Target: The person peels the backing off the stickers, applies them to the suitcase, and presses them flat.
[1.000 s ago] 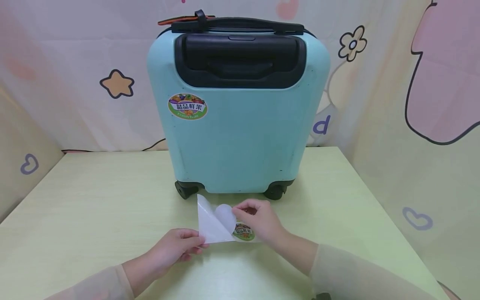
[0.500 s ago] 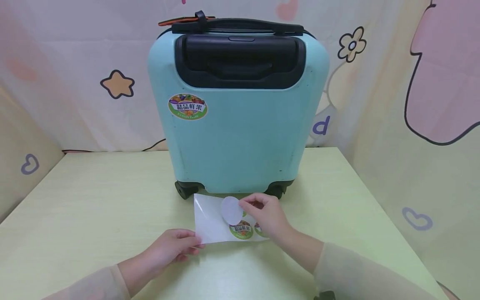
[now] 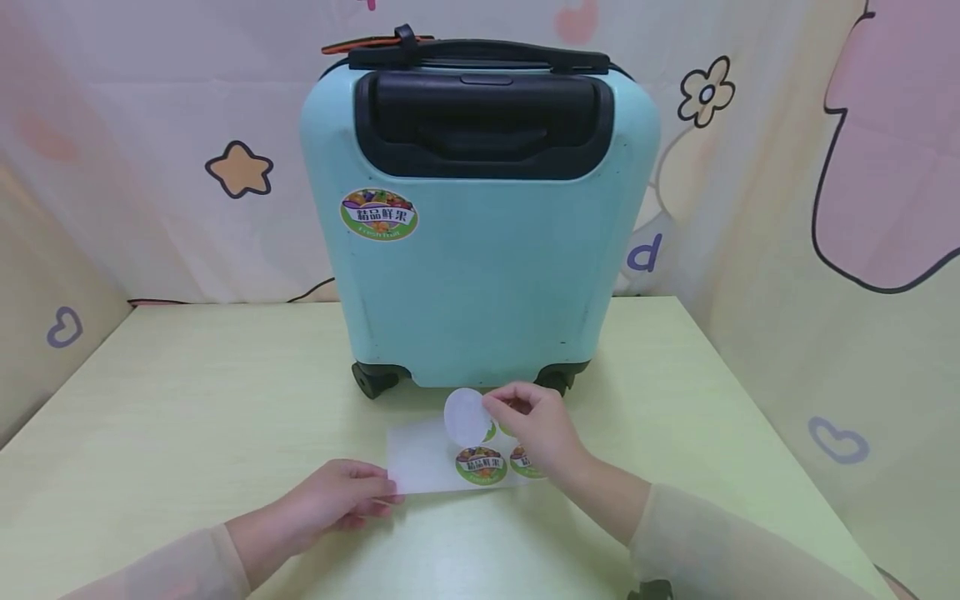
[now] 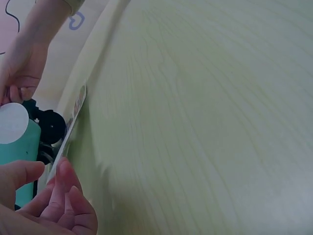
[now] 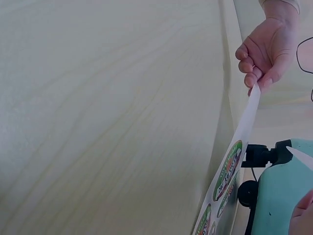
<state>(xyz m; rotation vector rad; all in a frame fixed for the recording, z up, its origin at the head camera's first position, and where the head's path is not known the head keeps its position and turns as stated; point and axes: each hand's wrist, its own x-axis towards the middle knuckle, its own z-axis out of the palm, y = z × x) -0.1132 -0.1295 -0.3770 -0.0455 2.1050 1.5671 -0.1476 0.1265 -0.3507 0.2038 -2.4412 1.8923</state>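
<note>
- Head view: the right hand pinches the right edge of a loose oval sticker between thumb and fingers, its white back facing the camera.
- That sticker is in front of the suitcase's lower edge and partly covers the sticker sheet as seen from above; the left wrist view shows it apart from the sheet.
- The left hand grips the sheet's near left corner, thumb against fingers, as the right wrist view also shows.
- Printed fruit stickers sit on the right part of the sheet, some partly hidden by the right hand and the loose one.
- Whether the sheet's far edge touches the bench cannot be told.
- Behind the hands, a light blue suitcase stands upright on the bench, with black wheels and a black top handle.
- One fruit label is on its upper left front.
- Patterned fabric hangs behind.
</note>
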